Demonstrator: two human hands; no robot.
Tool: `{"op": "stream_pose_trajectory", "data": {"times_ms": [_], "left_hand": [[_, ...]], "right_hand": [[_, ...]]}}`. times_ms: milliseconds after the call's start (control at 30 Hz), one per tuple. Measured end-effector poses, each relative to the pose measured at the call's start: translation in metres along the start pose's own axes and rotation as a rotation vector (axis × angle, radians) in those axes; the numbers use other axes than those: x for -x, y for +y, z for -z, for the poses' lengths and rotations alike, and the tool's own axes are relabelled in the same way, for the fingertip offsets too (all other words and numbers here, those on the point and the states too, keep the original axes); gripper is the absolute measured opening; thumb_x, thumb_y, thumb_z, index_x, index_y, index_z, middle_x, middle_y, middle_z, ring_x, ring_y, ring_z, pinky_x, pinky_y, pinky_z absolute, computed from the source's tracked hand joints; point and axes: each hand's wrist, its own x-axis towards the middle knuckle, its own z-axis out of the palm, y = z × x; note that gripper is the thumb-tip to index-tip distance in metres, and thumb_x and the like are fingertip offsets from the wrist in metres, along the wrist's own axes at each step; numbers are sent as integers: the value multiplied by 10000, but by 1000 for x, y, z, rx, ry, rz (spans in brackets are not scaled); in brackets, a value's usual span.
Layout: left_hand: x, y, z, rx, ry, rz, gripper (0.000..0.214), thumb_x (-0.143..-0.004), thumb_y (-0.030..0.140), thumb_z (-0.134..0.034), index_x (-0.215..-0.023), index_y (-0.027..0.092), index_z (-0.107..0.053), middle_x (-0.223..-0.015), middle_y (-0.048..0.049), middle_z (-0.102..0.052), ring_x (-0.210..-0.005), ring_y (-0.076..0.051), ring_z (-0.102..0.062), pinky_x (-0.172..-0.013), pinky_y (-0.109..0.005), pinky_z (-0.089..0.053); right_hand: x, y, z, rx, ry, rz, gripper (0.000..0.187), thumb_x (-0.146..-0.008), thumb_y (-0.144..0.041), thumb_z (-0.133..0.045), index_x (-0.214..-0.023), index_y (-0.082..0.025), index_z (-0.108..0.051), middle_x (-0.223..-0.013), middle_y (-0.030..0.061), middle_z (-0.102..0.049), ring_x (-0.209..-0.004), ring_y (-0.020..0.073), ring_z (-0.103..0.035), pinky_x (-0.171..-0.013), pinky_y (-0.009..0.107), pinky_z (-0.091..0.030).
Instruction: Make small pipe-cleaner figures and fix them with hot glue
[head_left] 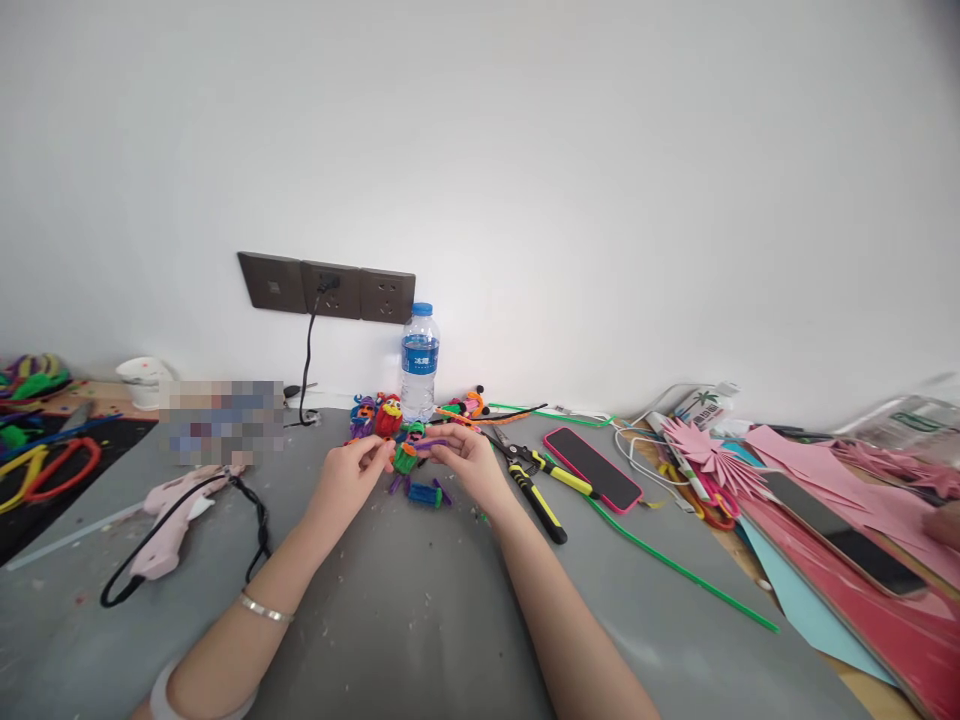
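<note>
My left hand [351, 482] is closed in a pinch at the left side of a small green and orange coiled pipe-cleaner piece [406, 458]. From the right, my right hand [469, 462] pinches a short purple pipe-cleaner strip [430, 444] that meets this piece. Below both hands, a blue coiled pipe-cleaner roll [424, 494] with purple bits lies on the grey mat [390, 610]. Just behind my fingers are a red fuzzy figure [388, 415] and a blue and orange one [363, 411]. My fingers partly hide how the purple strip joins the piece.
A water bottle [420, 362] stands against the wall. Pliers [541, 500], a phone [592, 468] and a green pipe cleaner [682, 570] lie right. Left are a pink glue gun [166, 525] with its cord and red-handled scissors [69, 468]. Pink paper [817, 470] and another person's hand [943, 524] are far right.
</note>
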Motion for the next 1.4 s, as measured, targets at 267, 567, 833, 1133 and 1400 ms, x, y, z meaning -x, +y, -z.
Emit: {"op": "stream_pose_trajectory", "data": {"times_ms": [267,567,833,1133,1400], "left_hand": [[-2,-2,-9,238,-37,-30,198,-799,371,-624,-848,191,-686,-787,-37,-715,-679,-170,-628,-580,-242,-459],[3,-3,-16,343,-10,-56,144,-791,298,-625,-863,189,-686,-853,-48,-706,-707,-167,-627,-594,-242,-476],[7,-3,-24,477,17,14,180,-770,323,-644,-877,178,-652,-869,-52,-688,-771,-181,-644,-679,-269,-516],[10,-1,-24,462,26,46,160,-770,345,-609,-793,187,-617,-782,-29,-654,-713,-172,-622,-645,-250,-499],[9,2,-24,316,9,-31,53,-773,250,-536,-763,198,-538,-695,21,-553,-611,-133,-537,-592,-224,-425]], "right_hand": [[0,8,-7,72,-36,49,193,-731,-338,-711,-841,-182,-682,-883,48,-729,-825,192,-691,-821,347,-535],[0,10,-11,476,12,245,97,-794,-266,-646,-827,-192,-698,-835,40,-682,-744,161,-585,-618,262,-413],[5,8,-14,495,-9,209,33,-782,-212,-604,-781,-184,-620,-720,-6,-610,-641,131,-507,-586,238,-374],[9,1,-18,430,-45,143,99,-789,-274,-625,-794,-175,-621,-684,-9,-585,-592,116,-460,-561,236,-364],[9,2,-19,366,-128,147,119,-798,-296,-585,-799,-177,-578,-696,-20,-528,-586,103,-436,-546,221,-339]]}}
